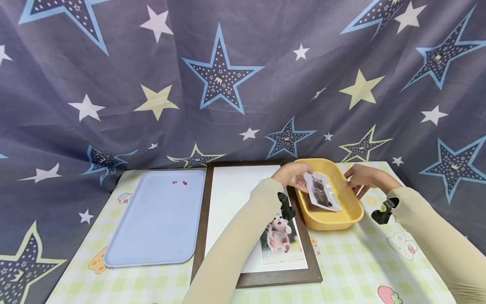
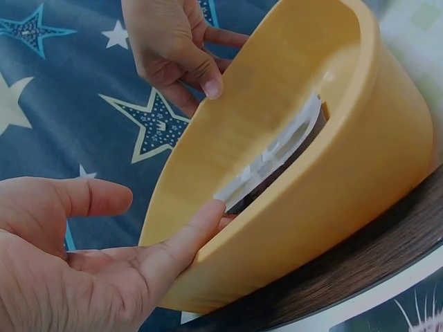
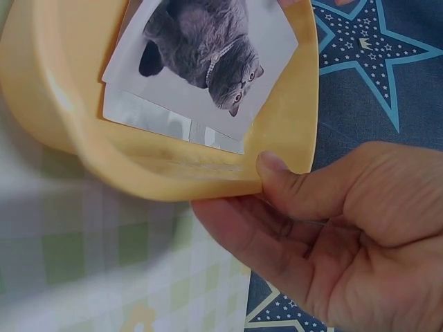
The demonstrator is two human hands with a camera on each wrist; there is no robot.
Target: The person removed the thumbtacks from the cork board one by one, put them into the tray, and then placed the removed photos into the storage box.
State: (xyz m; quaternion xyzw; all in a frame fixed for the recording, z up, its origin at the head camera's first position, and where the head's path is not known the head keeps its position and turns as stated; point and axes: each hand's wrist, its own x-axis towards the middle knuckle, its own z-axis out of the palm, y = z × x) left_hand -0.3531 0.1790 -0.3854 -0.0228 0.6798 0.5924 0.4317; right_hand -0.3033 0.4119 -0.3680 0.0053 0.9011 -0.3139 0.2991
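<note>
A yellow plastic basin (image 1: pixel 331 224) stands at the right with several photo cards inside. The top card shows a grey cat (image 1: pixel 319 191); its corner overlaps a card underneath. My left hand (image 1: pixel 295 174) reaches over the basin's left rim. In the left wrist view its fingers (image 2: pixel 197 225) lie extended at the card's edge, with the thumb spread apart. My right hand (image 1: pixel 365 178) pinches the basin's right rim, and in the right wrist view the thumb (image 3: pixel 280 176) is on the inner side and the fingers underneath.
Left of the basin lies a dark-framed whiteboard (image 1: pixel 228 198) bearing a kitten photo (image 1: pixel 280 240), partly behind my left sleeve. Farther left is a light blue tray (image 1: pixel 155 223) with small red pins (image 1: pixel 184 183). A star-patterned curtain (image 1: pixel 258 101) hangs behind the table.
</note>
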